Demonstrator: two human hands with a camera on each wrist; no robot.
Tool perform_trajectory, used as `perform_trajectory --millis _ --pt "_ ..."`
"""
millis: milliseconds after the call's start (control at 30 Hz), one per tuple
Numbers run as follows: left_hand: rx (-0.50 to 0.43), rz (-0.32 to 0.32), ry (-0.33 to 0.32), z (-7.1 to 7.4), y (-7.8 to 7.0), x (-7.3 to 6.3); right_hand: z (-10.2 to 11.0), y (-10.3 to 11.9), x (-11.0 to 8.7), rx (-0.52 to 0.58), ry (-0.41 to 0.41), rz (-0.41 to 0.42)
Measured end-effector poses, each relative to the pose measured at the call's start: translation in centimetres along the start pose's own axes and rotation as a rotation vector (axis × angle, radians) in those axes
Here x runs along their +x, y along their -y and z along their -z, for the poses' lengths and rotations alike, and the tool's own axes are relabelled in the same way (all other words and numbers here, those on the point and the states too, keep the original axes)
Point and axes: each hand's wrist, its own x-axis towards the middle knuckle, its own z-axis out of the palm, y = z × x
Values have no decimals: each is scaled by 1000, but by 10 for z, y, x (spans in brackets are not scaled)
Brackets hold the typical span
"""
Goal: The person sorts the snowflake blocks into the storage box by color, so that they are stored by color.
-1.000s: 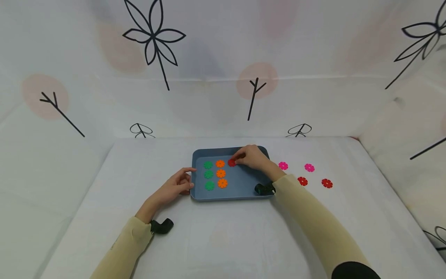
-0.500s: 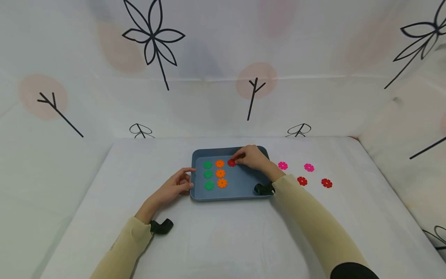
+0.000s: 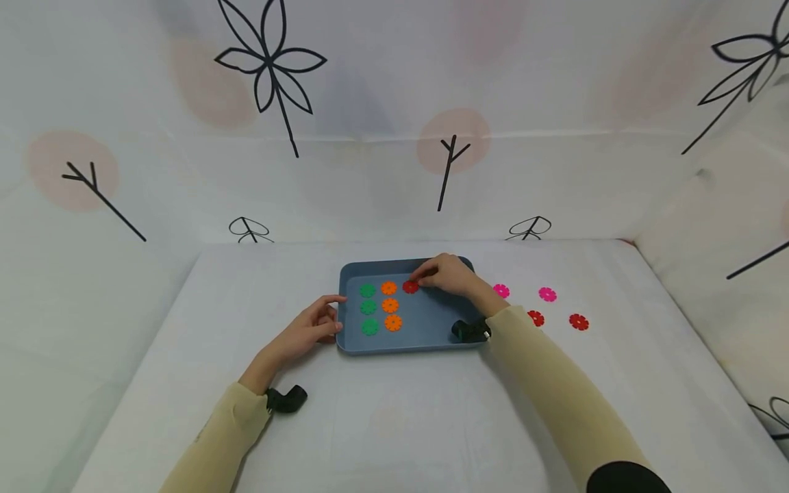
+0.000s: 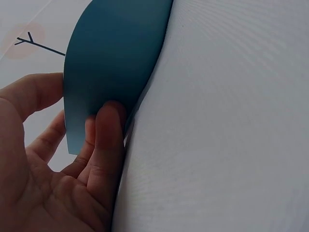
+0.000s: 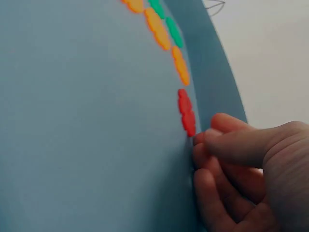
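A blue-grey tray (image 3: 431, 348) lies on the white table. My left hand (image 3: 311, 325) grips its left end, with the index finger over the rim and the other fingers against the outer wall (image 4: 111, 53) in the left wrist view. Inside the tray are a column of green flower-shaped pieces (image 3: 368, 307), a column of orange ones (image 3: 390, 306) and one red flower-shaped piece (image 3: 409, 287) at the top of a third column. Bent fingers of my right hand (image 3: 450, 275) are at the right edge of that red piece (image 5: 186, 113), which lies flat on the tray floor.
To the right of the tray, two pink flower pieces (image 3: 547, 294) and two red ones (image 3: 579, 322) lie on the white cloth (image 3: 394, 424). My right forearm partly covers the nearer ones. A raised rim runs round the tray. A patterned white backdrop stands behind.
My right hand has drawn back very slightly from the red flower piece, leaving more of it visible. The left hand and the tray stay in place.
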Motion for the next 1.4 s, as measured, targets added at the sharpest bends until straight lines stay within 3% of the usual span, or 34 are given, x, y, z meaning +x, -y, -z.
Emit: perform_trajectory --millis 300,600,967,1100,1400 --pt "6 3 -8 -2 -1 -1 22 9 -14 22 12 4" --pt "20 12 -19 -2 -1 -2 57 -2 -42 70 -108 -41" --pt "18 9 -21 -3 1 -3 95 -43 -100 34 -215 -171" --pt "15 4 -22 -4 1 -4 102 -63 -125 58 -240 -239" --pt "25 10 -23 -8 2 -5 107 -107 -177 -12 -261 -338"
